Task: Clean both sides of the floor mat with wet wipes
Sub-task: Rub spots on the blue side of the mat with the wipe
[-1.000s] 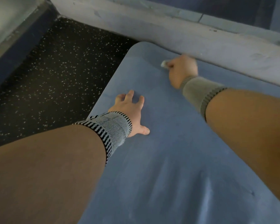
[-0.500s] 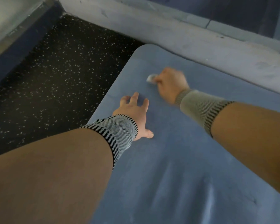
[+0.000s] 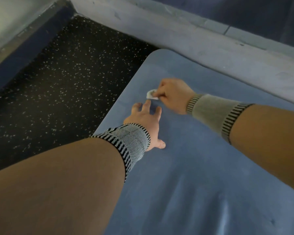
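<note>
Both your hands are on the blue foam floor mat (image 3: 202, 167): left hand (image 3: 145, 123) pressing flat with fingers spread, right hand (image 3: 172, 95) pinching a crumpled white wet wipe (image 3: 151, 94).

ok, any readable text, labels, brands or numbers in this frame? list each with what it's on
None readable.
Floor mat: plain blue surface, no print visible.
Wet wipe: crumpled white wad gripped in the right hand, no marking legible.
Wristbands on the left wrist and the right wrist: knit stripe pattern only, no logo.
Speckled floor and wall base: no signs.
</note>
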The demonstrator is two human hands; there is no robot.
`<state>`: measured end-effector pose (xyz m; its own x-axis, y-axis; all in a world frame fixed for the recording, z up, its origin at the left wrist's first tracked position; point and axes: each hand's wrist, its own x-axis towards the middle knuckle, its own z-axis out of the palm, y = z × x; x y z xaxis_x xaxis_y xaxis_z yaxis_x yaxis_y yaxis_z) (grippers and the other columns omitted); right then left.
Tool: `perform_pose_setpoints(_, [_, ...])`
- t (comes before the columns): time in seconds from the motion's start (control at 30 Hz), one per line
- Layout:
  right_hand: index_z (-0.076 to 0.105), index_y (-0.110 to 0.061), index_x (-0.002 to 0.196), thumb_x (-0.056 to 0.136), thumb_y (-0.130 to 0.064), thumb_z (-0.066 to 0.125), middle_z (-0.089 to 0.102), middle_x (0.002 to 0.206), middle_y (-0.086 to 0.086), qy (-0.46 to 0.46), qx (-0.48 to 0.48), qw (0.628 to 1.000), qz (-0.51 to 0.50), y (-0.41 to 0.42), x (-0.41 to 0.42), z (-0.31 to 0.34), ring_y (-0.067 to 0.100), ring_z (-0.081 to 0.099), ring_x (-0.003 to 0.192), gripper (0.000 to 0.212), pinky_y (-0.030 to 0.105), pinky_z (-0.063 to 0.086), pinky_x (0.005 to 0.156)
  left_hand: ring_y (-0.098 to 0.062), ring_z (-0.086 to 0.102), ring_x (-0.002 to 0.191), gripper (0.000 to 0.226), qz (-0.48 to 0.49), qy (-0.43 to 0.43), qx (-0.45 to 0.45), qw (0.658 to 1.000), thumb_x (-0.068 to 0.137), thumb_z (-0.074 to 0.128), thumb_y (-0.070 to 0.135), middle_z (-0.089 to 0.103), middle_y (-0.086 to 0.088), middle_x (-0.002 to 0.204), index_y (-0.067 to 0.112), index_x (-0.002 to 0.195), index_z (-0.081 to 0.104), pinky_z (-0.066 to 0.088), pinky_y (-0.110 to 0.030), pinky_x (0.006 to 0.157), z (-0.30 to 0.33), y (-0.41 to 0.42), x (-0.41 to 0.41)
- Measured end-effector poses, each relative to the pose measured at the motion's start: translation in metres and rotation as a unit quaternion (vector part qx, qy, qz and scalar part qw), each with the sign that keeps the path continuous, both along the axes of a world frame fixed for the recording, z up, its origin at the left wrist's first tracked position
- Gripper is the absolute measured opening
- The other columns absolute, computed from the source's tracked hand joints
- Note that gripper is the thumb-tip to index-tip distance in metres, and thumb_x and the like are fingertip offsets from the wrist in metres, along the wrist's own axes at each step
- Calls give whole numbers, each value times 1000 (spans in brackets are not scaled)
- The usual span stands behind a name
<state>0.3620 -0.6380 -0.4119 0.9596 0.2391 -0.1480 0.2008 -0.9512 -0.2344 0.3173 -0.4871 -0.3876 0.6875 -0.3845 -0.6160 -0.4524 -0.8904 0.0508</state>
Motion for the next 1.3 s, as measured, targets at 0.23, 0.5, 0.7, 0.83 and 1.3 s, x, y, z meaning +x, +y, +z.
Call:
perform_pose_setpoints(0.23, [58, -8, 122, 94, -9, 44, 52, 123, 20, -11, -55, 955, -291, -34, 56, -4, 34, 54, 109, 31, 32, 41, 76, -29, -7, 146, 112, 3, 0, 1, 1000, 73, 71, 63, -15, 3, 159, 34, 153, -2, 41, -48, 106, 0, 1, -1])
perform_pose_setpoints(0.5, [64, -16, 120, 98, -16, 43, 53, 115, 18, -49, -35, 995, -77, -19, 46, -2, 35, 54, 104, 30, 33, 39, 81, -29, -7, 146, 112, 7, 7, -9, 1000, 72, 72, 62, -15, 4, 159, 33, 153, 0, 41, -49, 107, 1, 0, 0])
perform_pose_setpoints(0.7, [59, -15, 124, 94, -10, 44, 57, 116, 14, -16, -14, 984, -176, 0, 63, -7, 27, 55, 104, 34, 30, 40, 76, -29, -7, 146, 112, 5, 5, -9, 1000, 72, 73, 62, -15, 3, 159, 34, 153, 0, 40, -48, 105, -1, 2, 1])
perform_pose_setpoints(0.83, [64, -18, 121, 95, -13, 45, 55, 114, 9, -22, 21, 999, 28, 20, 37, -1, 26, 53, 105, 32, 31, 38, 86, -29, -7, 146, 112, 5, 5, -11, 1000, 73, 73, 61, -15, 2, 159, 33, 153, -1, 39, -48, 108, 0, 1, 1])
perform_pose_setpoints(1.3, [59, -18, 127, 94, -7, 44, 52, 123, 15, -49, -12, 997, -60, -2, 81, -5, 34, 51, 111, 37, 29, 35, 83, -30, -8, 146, 111, 11, 13, -15, 1000, 74, 72, 60, -16, 3, 159, 33, 153, -1, 42, -48, 104, 1, 0, 1])
